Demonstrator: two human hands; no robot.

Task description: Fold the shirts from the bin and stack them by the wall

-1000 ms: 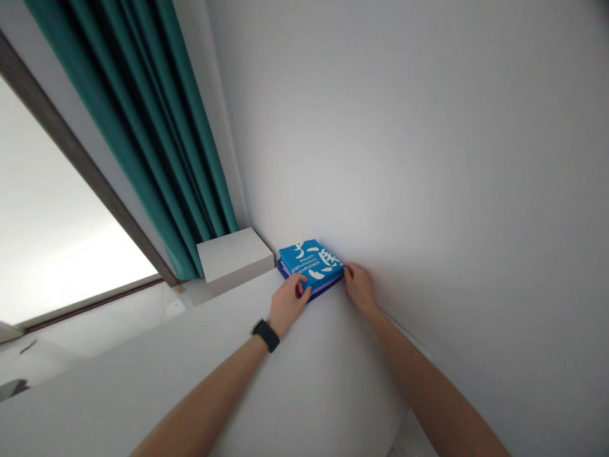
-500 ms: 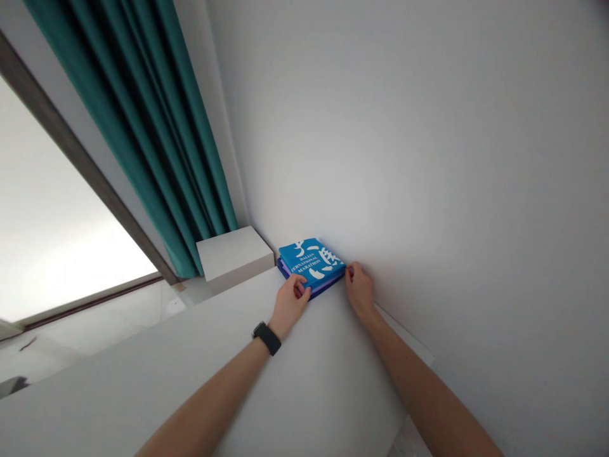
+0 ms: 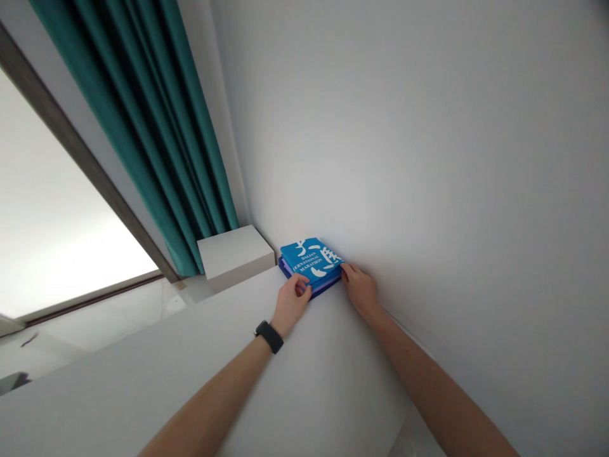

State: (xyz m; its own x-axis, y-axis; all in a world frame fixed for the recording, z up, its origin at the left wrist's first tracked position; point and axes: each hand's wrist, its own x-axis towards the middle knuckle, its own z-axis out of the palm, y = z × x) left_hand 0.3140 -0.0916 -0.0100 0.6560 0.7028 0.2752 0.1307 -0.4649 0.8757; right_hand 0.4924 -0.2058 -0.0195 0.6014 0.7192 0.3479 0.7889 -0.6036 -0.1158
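Note:
A flat blue folded cloth (image 3: pixel 311 259) printed with white shapes and the words "DALIAN INTERNATIONAL MARATHON" lies on top of darker blue-purple folded layers (image 3: pixel 325 289). The stack rests on a white tabletop (image 3: pixel 304 368) against the wall. With thumb and fingers closed, my left hand (image 3: pixel 291 303) pinches the near corner of the blue cloth; a black watch is on that wrist. At the right corner, my right hand (image 3: pixel 360 289) has its fingertips closed on the cloth's edge. Exactly how many layers each hand grips is hidden.
Beyond the stack, to the left, stands a white box-like block (image 3: pixel 236 254). A teal curtain (image 3: pixel 143 120) hangs beside a bright window with a dark frame (image 3: pixel 90 158). The plain wall (image 3: pixel 404 158) rises close along the right side.
My right hand has shifted slightly left, its fingers now further over the blue cloth's right corner. The left hand stays at the near corner. The view has moved very slightly.

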